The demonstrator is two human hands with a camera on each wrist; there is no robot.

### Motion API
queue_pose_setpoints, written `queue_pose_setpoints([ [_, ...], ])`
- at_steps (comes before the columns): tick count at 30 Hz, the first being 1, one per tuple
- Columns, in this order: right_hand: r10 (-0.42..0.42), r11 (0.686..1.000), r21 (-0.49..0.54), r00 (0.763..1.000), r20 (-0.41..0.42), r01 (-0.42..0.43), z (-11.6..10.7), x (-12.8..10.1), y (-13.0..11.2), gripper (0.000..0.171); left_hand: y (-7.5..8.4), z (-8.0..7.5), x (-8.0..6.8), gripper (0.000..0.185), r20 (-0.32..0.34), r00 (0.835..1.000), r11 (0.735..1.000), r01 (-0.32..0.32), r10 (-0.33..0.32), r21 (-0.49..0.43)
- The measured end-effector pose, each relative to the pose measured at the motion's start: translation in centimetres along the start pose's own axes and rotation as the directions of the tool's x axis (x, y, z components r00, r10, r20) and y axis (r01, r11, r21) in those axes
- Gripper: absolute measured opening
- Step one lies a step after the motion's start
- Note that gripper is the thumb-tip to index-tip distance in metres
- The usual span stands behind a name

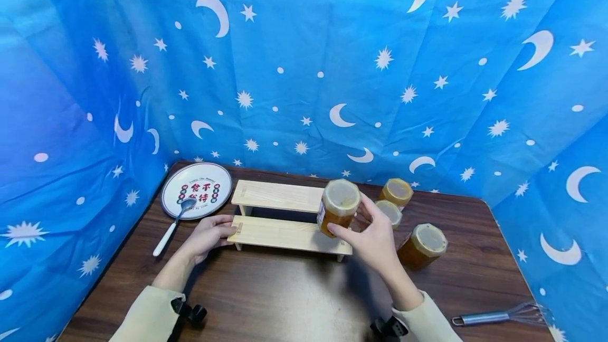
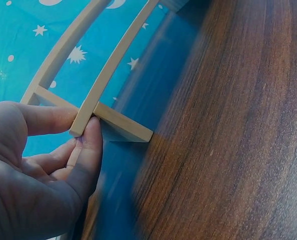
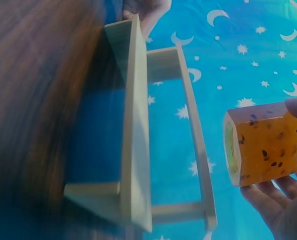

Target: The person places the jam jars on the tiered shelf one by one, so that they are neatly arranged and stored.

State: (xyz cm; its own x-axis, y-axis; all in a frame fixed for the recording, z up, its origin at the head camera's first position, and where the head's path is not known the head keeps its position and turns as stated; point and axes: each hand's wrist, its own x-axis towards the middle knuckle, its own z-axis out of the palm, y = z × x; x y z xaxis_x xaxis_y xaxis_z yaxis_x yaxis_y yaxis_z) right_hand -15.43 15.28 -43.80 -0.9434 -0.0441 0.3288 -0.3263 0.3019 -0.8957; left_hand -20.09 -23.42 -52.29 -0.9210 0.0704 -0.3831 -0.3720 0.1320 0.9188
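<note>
A light wooden two-tier shelf stands on the dark table. My left hand pinches the left end of its lower board, thumb on one face and fingers on the other, as the left wrist view shows. In my right hand is a jar of orange-brown contents with dark seeds, gripped round its sides above the right part of the shelf. The jar's flat end points toward the shelf side in the right wrist view, with a gap between jar and boards.
Three similar jars stand at the right: one at the back, one in front of it and a taller one nearer. A whisk lies at the front right. At the left, a spoon leans on a printed plate.
</note>
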Motion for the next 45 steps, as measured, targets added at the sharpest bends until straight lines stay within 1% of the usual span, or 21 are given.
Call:
queue_pose_setpoints([
  [4, 0.000, 0.997, 0.072, 1.000, 0.016, -0.001, 1.4, 1.4, -0.6, 0.076, -0.1, 0.1, 0.0, 0.055, -0.004, 1.000, 1.000, -0.006, 0.006, -0.001],
  [9, -0.011, 0.996, 0.092, 1.000, 0.026, 0.008, 3.4, 3.0, -0.8, 0.079, -0.1, 0.1, 0.0, 0.055, -0.003, 1.000, 1.000, -0.007, 0.007, -0.006],
  [18, -0.057, 0.986, 0.163, 0.995, 0.079, 0.043, 6.8, 5.4, -1.0, 0.073, 0.0, 0.2, 0.0, 0.056, -0.005, 1.000, 1.000, -0.010, 0.010, 0.003],
  [28, -0.083, 0.982, 0.174, 0.992, 0.090, 0.067, 10.7, 7.2, -1.1, 0.071, -0.1, 0.1, 0.1, 0.054, -0.010, 1.000, 1.000, -0.008, 0.008, 0.000],
  [32, -0.081, 0.989, 0.135, 0.992, 0.095, 0.068, 11.9, 7.6, -1.1, 0.069, -0.2, 0.0, 0.0, 0.054, -0.007, 1.000, 1.000, -0.007, 0.007, -0.003],
  [36, -0.063, 0.993, 0.105, 0.994, 0.087, 0.054, 12.7, 8.0, -0.9, 0.071, -0.3, 0.0, 0.1, 0.054, 0.004, 1.000, 1.000, -0.013, 0.013, -0.012],
  [45, -0.058, 0.994, 0.093, 0.994, 0.090, 0.050, 13.8, 8.6, -0.3, 0.071, -0.4, -0.2, 0.4, 0.052, 0.011, 1.000, 1.000, -0.016, 0.017, -0.025],
])
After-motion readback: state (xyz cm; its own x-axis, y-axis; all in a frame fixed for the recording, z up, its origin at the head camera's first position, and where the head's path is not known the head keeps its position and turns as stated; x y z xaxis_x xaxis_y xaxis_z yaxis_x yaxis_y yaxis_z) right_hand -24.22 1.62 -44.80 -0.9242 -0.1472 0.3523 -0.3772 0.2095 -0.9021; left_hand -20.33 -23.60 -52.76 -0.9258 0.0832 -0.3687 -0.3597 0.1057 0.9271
